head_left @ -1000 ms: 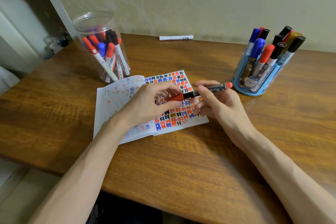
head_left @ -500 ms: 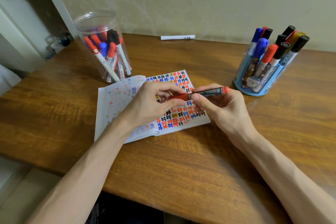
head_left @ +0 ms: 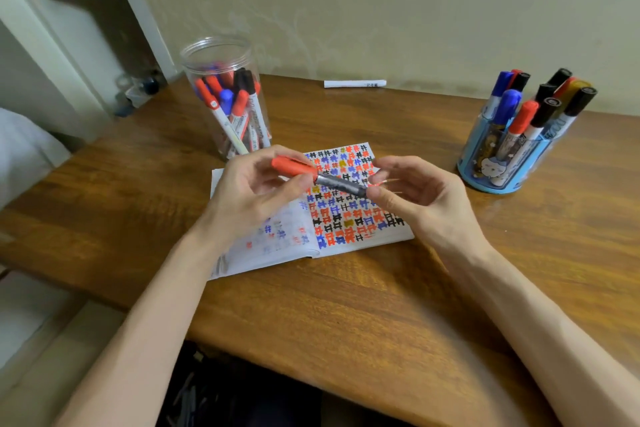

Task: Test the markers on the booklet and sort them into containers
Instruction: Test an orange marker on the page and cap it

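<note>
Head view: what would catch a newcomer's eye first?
The booklet, covered in red, blue and black test marks, lies at centre; the left hand and right hand hold a red-capped marker just above it. A clear jar of markers stands back left, a blue holder of markers at right.

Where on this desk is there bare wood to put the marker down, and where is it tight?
Bare wood lies between the booklet and the blue holder, along the near edge of the desk between the forearms, and left of the booklet, in front of the clear jar. It is crowded over the booklet, where the left hand and right hand hold the marker.
</note>
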Action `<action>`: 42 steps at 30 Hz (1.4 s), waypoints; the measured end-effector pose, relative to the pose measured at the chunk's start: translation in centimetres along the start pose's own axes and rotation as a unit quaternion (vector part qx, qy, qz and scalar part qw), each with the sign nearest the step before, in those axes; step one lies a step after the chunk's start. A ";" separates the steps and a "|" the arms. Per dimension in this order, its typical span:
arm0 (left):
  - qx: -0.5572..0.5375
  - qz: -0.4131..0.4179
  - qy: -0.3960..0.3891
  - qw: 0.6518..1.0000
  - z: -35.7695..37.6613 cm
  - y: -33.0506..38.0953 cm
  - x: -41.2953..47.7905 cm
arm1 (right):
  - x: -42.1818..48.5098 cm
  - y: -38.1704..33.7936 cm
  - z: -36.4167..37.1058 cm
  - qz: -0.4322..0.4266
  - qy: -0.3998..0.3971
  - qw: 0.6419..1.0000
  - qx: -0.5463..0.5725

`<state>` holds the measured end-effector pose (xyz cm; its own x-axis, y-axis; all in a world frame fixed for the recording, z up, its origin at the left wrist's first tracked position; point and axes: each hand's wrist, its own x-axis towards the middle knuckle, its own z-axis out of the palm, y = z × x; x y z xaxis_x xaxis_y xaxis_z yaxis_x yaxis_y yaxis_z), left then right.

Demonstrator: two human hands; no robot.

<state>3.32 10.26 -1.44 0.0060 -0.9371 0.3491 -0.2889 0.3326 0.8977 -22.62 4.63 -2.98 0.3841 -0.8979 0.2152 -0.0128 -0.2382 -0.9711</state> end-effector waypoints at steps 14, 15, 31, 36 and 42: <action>0.115 -0.076 0.170 0.976 -15.4 2.9 -16.5 | 3.2 -2.9 16.5 -0.109 -0.229 0.951 -0.178; 0.127 -0.089 0.169 0.973 -16.2 2.9 -17.8 | 3.2 -2.7 17.8 -0.112 -0.233 0.951 -0.171; 0.164 -0.125 0.124 0.971 -15.7 0.6 -18.2 | 3.9 -1.4 22.5 -0.110 -0.274 0.943 -0.156; 0.161 -0.102 0.085 0.978 -12.1 0.2 -13.0 | 4.6 -1.3 17.5 -0.074 -0.231 0.956 -0.166; 0.139 -0.076 0.035 0.987 -6.1 -0.3 -7.0 | 4.3 -0.2 9.5 -0.053 -0.142 0.971 -0.186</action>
<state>9.22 17.36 -2.49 0.1341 -0.9609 0.2421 -0.5310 0.1366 0.8363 -12.19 4.39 -2.81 0.6394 -0.7356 0.2239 -0.2711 -0.4882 -0.8296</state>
